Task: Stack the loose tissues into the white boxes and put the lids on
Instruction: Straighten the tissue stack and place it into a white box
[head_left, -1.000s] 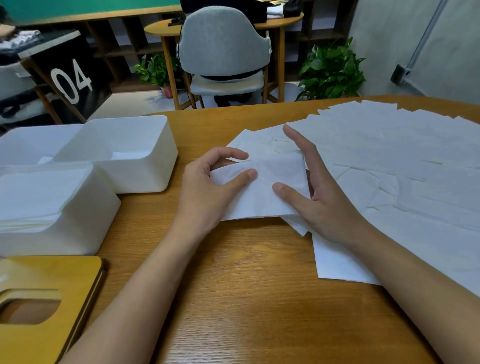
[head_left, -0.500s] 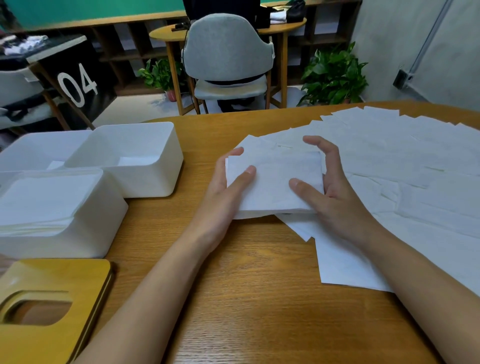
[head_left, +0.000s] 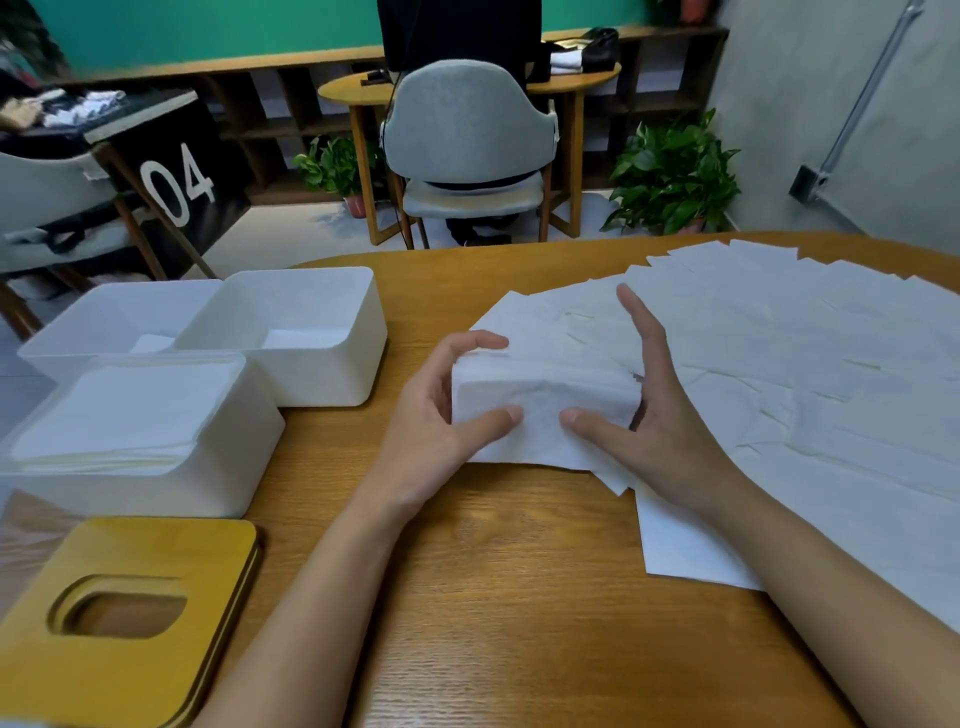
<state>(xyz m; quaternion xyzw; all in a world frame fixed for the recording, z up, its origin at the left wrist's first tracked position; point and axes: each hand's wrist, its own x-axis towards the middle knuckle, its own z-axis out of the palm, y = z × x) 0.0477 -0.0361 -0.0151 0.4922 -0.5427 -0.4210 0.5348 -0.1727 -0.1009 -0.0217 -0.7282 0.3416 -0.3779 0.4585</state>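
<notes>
Head view. A stack (head_left: 545, 402) of gathered tissues is held low over the table (head_left: 493, 597), between the boxes and the spread of loose tissues (head_left: 805, 374).

The left hand (head_left: 441, 421) clamps the stack's left end, thumb on the near face and fingers curled over the far edge. The right hand (head_left: 665, 436) brackets the right end with its thumb on the near face and its index finger straight and raised; the other fingers sit behind the stack (mostly hidden).

The stack's long axis runs left to right across the view, with its broad face tilted toward the camera.

The step in hand appears to be squaring the stack. It is best done by pressing both ends inward evenly and tapping the lower edge on the table, so no sheet slips out (the bottom sheets already trail rightward).

The near box (head_left: 244, 457) already holds tissues close to its rim. The far box (head_left: 332, 379) holds only a few and seems the likelier target. A lid (head_left: 156, 545) lies at the near left corner.
</notes>
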